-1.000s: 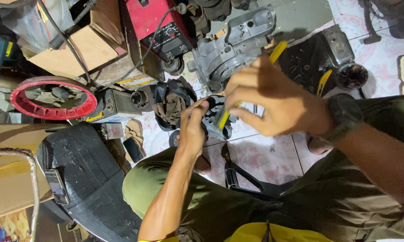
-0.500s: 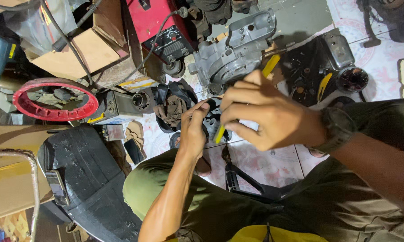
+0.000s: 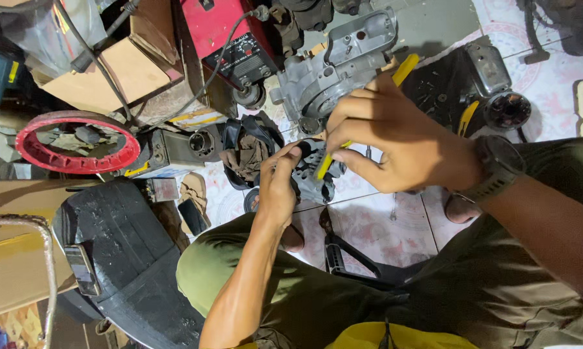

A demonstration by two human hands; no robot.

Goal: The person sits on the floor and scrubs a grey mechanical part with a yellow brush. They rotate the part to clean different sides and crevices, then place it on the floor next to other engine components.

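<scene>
My left hand (image 3: 280,187) grips a small grey metal engine part (image 3: 311,178) and holds it above the tiled floor. My right hand (image 3: 395,139) is closed around a yellow-handled tool (image 3: 404,68). The yellow handle sticks out above my fingers, and its lower yellow end (image 3: 324,167) rests against the grey part. A dark watch (image 3: 495,169) sits on my right wrist. The tool's tip is hidden by the part and my fingers.
A grey engine casing (image 3: 333,64) lies just beyond my hands, next to a red machine (image 3: 230,39) with a cable. A red wheel rim (image 3: 78,139) sits at left, a black seat (image 3: 120,252) at lower left, and a dark parts tray (image 3: 456,84) at right.
My right hand rose and shifted slightly right with the yellow tool after dipping lower half a second ago. My left hand kept the grey part almost still.
</scene>
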